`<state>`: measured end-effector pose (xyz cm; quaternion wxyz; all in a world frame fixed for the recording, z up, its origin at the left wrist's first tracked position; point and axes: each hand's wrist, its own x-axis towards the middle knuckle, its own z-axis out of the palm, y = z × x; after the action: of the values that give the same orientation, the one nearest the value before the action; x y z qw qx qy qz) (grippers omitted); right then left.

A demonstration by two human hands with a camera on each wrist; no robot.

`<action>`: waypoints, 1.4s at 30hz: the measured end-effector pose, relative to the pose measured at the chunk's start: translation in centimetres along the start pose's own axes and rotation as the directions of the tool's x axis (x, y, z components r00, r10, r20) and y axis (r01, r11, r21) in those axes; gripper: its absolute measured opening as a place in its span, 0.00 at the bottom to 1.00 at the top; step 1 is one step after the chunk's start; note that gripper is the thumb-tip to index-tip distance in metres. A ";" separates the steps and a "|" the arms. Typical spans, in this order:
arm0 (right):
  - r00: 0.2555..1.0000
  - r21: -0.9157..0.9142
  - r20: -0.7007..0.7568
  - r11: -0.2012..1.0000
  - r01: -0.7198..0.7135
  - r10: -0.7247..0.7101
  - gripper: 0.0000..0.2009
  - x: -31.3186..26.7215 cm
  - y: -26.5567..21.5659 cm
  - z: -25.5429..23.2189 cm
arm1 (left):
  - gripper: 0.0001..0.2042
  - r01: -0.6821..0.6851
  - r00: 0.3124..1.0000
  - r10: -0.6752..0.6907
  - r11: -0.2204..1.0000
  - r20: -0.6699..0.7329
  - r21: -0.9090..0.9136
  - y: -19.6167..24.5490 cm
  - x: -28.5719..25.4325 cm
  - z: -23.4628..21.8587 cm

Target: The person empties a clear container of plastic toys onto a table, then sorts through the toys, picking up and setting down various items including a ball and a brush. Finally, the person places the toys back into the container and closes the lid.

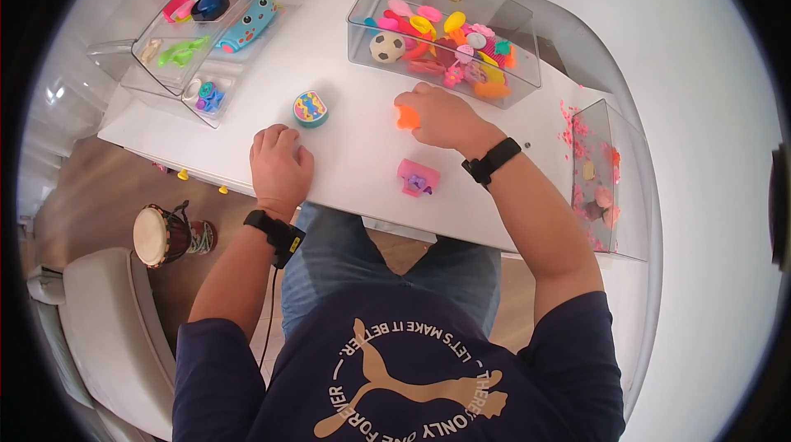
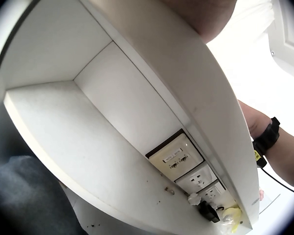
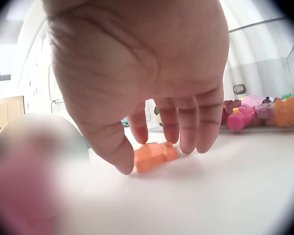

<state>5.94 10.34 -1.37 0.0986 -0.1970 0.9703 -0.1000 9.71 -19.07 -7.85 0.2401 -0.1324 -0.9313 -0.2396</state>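
My right hand (image 1: 442, 115) pinches a small orange toy piece (image 1: 407, 117) between thumb and fingers. In the right wrist view the orange piece lies low over the white tabletop, fingertips around its sides. My left hand (image 1: 278, 163) rests on the table near its front edge, holding nothing, fingers loosely bent. Just beyond it stands a round teal toy (image 1: 311, 109) with a colourful patterned top. Nearer my body than the right hand lies a pink toy (image 1: 418, 177) with a purple figure on it.
A clear bin (image 1: 362, 38) of mixed toys stands at the back. Another clear bin (image 1: 614, 195) is at the right, with pink bits (image 1: 568, 125) scattered beside it. A clear tiered organiser (image 1: 156, 38) holds toys at the left. Below the tabletop, the left wrist view shows wall sockets (image 2: 196, 178).
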 end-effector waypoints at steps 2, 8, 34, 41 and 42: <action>1.000 -0.006 0.014 1.000 -0.025 0.025 0.24 -0.1 0.1 0.0 | 0.11 -0.007 1.000 0.007 1.000 -0.010 0.002 0.1 0.0 0.0; 0.999 0.032 0.019 0.998 -0.048 0.047 0.23 -1.3 -0.4 -0.3 | 0.10 -0.005 1.000 0.005 1.000 -0.006 0.000 -0.1 0.0 0.1; 0.728 0.657 -0.531 0.754 0.030 0.434 0.19 -3.0 4.3 -7.4 | 0.10 -0.007 1.000 0.006 1.000 -0.011 -0.020 0.1 -0.1 -0.1; 0.966 0.384 -0.229 0.923 -0.024 0.120 0.23 -9.2 -3.2 -1.2 | 0.11 0.002 1.000 -0.002 1.000 0.006 0.009 -0.1 -0.2 0.2; 0.975 0.341 -0.186 0.939 -0.050 0.119 0.24 -9.5 -3.8 -0.5 | 0.11 0.004 1.000 -0.004 1.000 0.009 0.010 -0.1 -0.2 0.2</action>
<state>15.81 10.84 1.48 0.0350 -0.1242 0.9518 -0.2783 9.78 -19.05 -8.13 0.2360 -0.1304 -0.9338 -0.2350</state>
